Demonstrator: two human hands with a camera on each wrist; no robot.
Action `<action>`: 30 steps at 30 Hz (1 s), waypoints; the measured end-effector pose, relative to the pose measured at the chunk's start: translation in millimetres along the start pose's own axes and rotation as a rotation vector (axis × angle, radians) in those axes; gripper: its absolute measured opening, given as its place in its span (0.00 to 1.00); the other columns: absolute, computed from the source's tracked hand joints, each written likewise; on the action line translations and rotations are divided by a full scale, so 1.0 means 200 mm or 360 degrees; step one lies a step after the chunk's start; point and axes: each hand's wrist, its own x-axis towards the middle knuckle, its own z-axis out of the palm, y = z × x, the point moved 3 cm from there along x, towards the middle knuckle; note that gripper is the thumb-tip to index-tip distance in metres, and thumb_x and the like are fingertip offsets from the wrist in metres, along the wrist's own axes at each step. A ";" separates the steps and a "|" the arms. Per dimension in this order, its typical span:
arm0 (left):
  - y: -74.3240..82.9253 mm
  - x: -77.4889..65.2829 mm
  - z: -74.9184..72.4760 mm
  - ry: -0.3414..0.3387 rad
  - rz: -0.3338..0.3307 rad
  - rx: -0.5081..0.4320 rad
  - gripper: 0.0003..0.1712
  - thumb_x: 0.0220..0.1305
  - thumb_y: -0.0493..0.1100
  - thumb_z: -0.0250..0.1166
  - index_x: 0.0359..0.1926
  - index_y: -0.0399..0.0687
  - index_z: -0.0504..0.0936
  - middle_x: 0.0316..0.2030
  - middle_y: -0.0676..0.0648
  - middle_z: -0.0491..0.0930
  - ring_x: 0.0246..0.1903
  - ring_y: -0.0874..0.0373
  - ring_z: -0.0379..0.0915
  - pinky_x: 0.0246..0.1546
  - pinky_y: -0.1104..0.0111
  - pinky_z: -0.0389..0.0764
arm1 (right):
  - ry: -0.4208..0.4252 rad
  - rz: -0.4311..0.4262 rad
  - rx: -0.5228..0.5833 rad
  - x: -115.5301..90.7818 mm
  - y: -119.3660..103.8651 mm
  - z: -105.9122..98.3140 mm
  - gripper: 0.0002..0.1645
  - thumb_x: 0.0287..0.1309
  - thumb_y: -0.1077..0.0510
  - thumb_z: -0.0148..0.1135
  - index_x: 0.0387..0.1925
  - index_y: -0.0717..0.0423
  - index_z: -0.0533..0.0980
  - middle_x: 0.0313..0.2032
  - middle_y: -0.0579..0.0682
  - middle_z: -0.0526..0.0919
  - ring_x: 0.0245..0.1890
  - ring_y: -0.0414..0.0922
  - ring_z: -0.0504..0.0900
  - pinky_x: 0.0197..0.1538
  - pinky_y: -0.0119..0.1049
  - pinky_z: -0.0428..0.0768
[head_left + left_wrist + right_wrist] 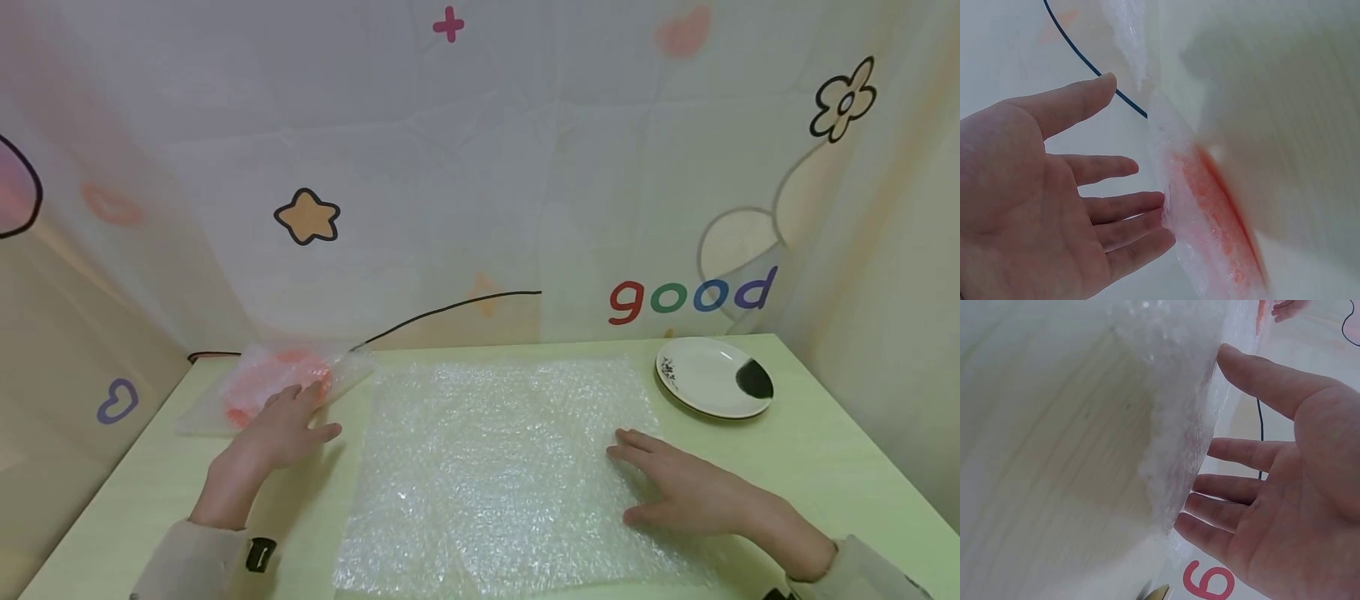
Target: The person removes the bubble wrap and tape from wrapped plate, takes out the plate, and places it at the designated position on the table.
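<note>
A flat sheet of clear bubble wrap [487,467] lies spread on the table in the head view. To its left is a bundle [251,392] of clear bubble wrap around something red and pale; the wrap blurs what is inside. My left hand [281,429] reaches over that bundle with extended fingers, and in the left wrist view the fingertips [1163,240] meet or nearly meet its edge. Over the sheet's right edge is my right hand [697,492], fingers spread and thumb apart. Its fingertips [1188,528] appear at the wrap's edge; contact is hard to tell.
A white plate [705,379] with a dark patch and dark rim stands at the table's back right. The pale green table [817,467] ends against a hanging cloth [450,167] printed with a star, a flower and the word "good". Cloth also hangs at both sides.
</note>
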 end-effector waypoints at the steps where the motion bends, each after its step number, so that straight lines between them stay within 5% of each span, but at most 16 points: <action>1: 0.00 0.00 0.00 -0.0002 0.0001 0.0008 0.47 0.70 0.51 0.66 0.75 0.25 0.56 0.67 0.18 0.59 0.66 0.21 0.56 0.60 0.32 0.65 | -0.0001 -0.0001 0.0000 0.00 0.00 0.00 0.49 0.56 0.43 0.77 0.72 0.59 0.68 0.75 0.66 0.59 0.74 0.66 0.58 0.69 0.64 0.63; 12: 0.04 -0.01 0.00 -0.0039 0.0003 0.0118 0.33 0.70 0.50 0.65 0.60 0.24 0.74 0.54 0.25 0.74 0.53 0.28 0.69 0.51 0.39 0.74 | -0.0008 0.0004 0.0007 0.00 -0.01 0.00 0.49 0.55 0.43 0.77 0.72 0.60 0.68 0.75 0.67 0.60 0.74 0.67 0.58 0.69 0.64 0.63; 23: 0.02 -0.02 -0.01 0.0039 -0.0157 0.0100 0.34 0.71 0.51 0.65 0.56 0.19 0.72 0.55 0.19 0.63 0.53 0.24 0.59 0.45 0.40 0.74 | -0.0007 0.0001 0.0002 0.00 0.00 0.00 0.49 0.55 0.43 0.77 0.72 0.59 0.68 0.75 0.66 0.59 0.74 0.66 0.58 0.69 0.64 0.63; 30: -0.02 -0.03 -0.01 0.0052 -0.0208 0.0075 0.39 0.71 0.53 0.64 0.60 0.16 0.67 0.60 0.17 0.62 0.59 0.21 0.57 0.52 0.33 0.69 | -0.0002 -0.0010 0.0002 0.00 -0.01 0.00 0.49 0.56 0.43 0.77 0.72 0.60 0.68 0.75 0.66 0.59 0.74 0.66 0.58 0.69 0.63 0.63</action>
